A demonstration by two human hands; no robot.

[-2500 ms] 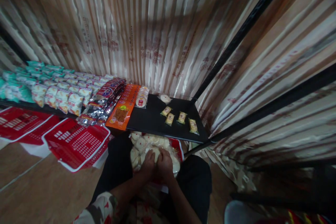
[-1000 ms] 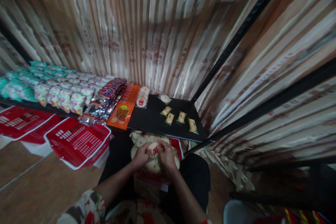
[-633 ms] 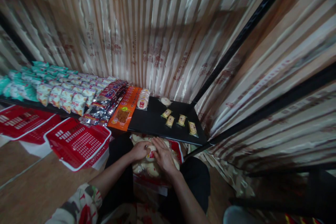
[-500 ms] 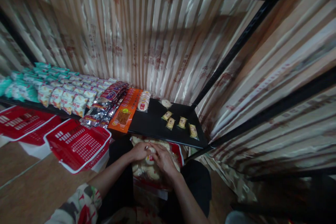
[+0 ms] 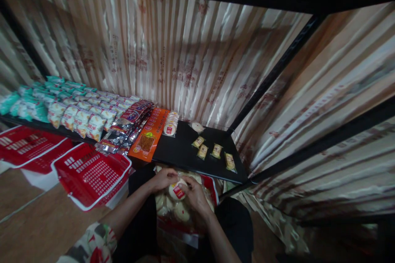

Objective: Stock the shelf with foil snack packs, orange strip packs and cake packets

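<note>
Between my legs, my left hand (image 5: 162, 179) and my right hand (image 5: 196, 196) are closed on the edges of a round, pale wrapped cracker (image 5: 177, 189) with a red label. Its label side faces up. Just beneath lie many similar round wrapped crackers (image 5: 181, 212) in a red basket (image 5: 215, 187), whose rim shows at the right. On the black shelf (image 5: 179, 152) in front of me, a short row of round wrapped crackers (image 5: 170, 125) lies beside an orange packet (image 5: 148, 134). A single round wrapped cracker (image 5: 196, 127) sits near the back edge.
Several small yellow packets (image 5: 217, 150) lie on the shelf's right side. Dark shiny packets (image 5: 129, 123), white packets (image 5: 82, 119) and green packets (image 5: 32, 102) fill its left. Red baskets (image 5: 92, 174) stand on the floor at left. A black post (image 5: 271, 78) rises behind.
My hands have moved apart a little, and the round cracker's red label now shows between them. The view has tipped slightly, so the shelf sits lower.
</note>
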